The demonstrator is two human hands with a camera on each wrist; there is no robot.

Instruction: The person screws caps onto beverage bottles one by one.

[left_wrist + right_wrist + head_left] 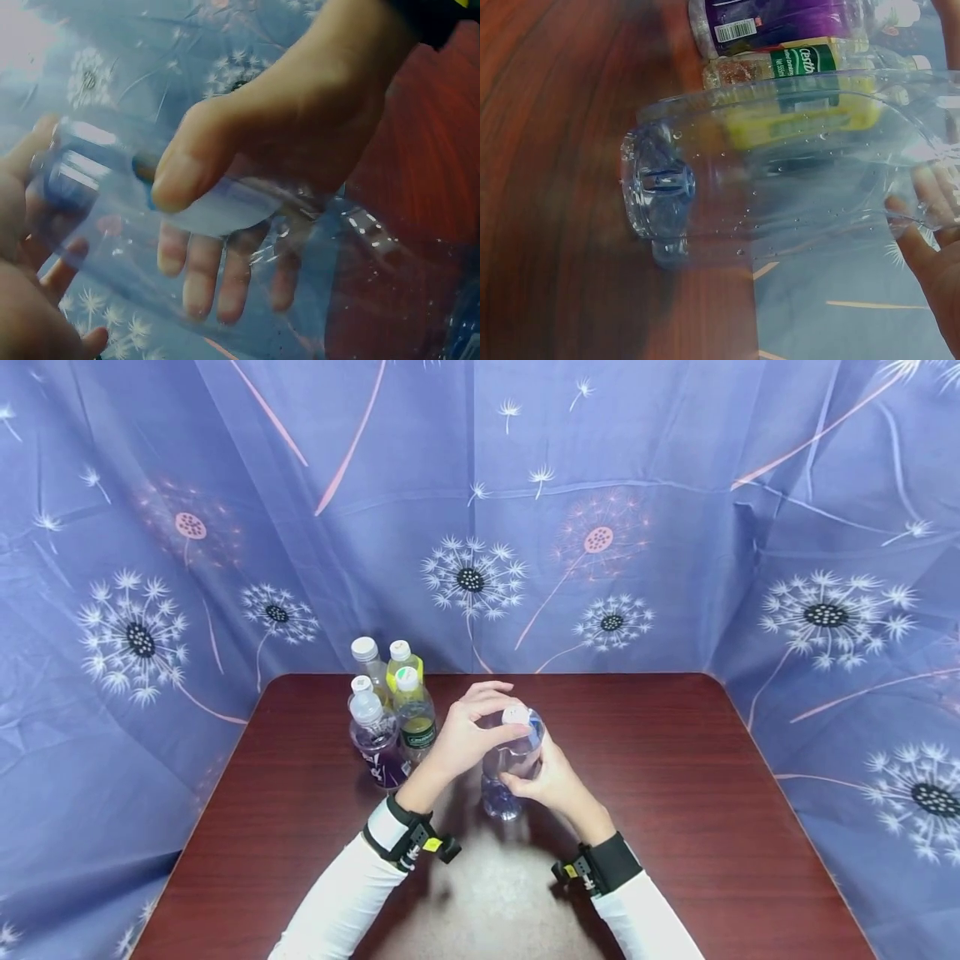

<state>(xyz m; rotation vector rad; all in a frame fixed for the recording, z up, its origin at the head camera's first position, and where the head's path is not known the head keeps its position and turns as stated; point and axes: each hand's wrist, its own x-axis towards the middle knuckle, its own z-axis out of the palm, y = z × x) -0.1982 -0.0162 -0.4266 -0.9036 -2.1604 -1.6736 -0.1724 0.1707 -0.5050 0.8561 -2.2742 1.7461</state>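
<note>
A large clear plastic bottle [501, 802] stands tilted between my two hands over the table. My left hand [468, 731] holds it near the top, its thumb in front and its fingers showing through the plastic behind. Lower down, my right hand [551, 777] grips the body, thumb at the front. Beside the left thumb is a white piece with a blue edge [232, 212]; whether it is a cap or a label I cannot tell. In the right wrist view, droplets cling to the bottle [795, 180], whose ridged base faces left.
Left of the hands several capped bottles stand close together: one with a purple label [386, 768], one with a green label [417, 732], a yellow one [406, 667] and another with a white cap [364, 649]. A dandelion-patterned blue curtain [675, 527] borders the reddish-brown table [660, 760].
</note>
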